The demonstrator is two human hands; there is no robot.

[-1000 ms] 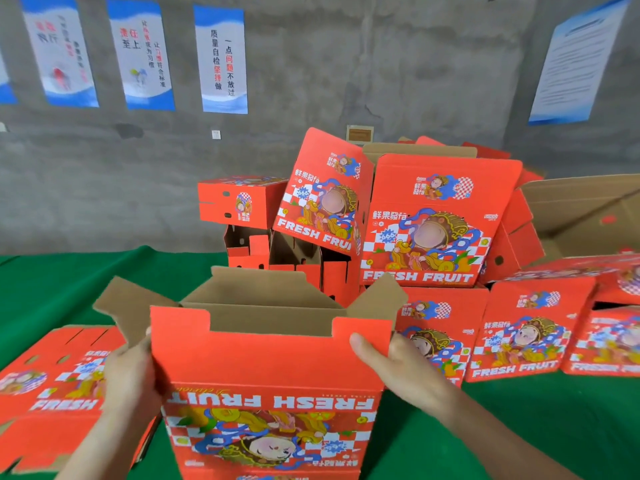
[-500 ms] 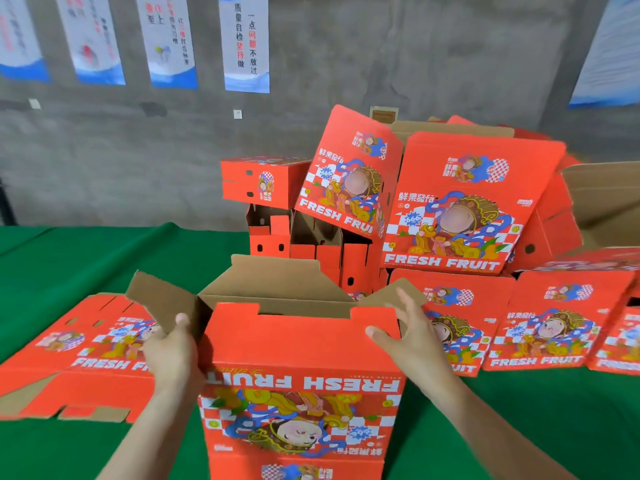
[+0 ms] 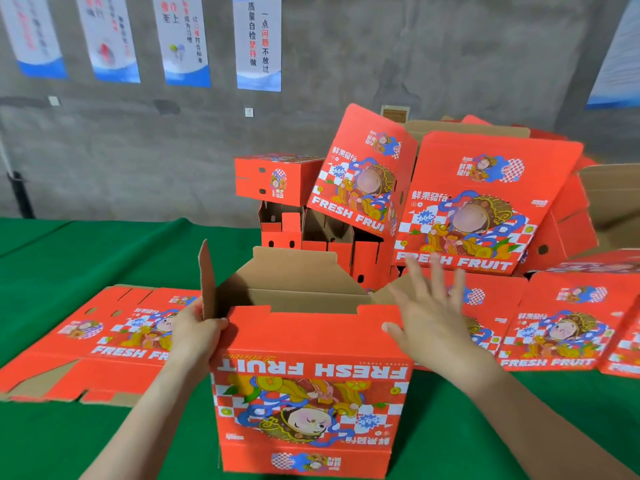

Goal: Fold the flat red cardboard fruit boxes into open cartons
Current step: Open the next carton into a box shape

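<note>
A red fruit box [image 3: 311,386] stands upright in front of me on the green table, its print upside down and its brown flaps open at the top. My left hand [image 3: 195,336] grips the box's left corner at the base of the left flap [image 3: 207,278], which stands nearly vertical. With fingers spread straight, my right hand [image 3: 427,317] lies over the right flap, its thumb touching the box's near wall. A flat unfolded box [image 3: 104,337] lies on the table to the left.
A heap of folded red cartons [image 3: 467,206] is piled behind the box against the grey wall. Flat printed boxes [image 3: 554,327] lie to the right. The green table cloth [image 3: 86,251] shows at far left. Posters hang on the wall.
The left flap has swung up from slanting outward to nearly vertical under my left hand. My right hand has opened its fingers wide over the right flap. The camera has moved closer.
</note>
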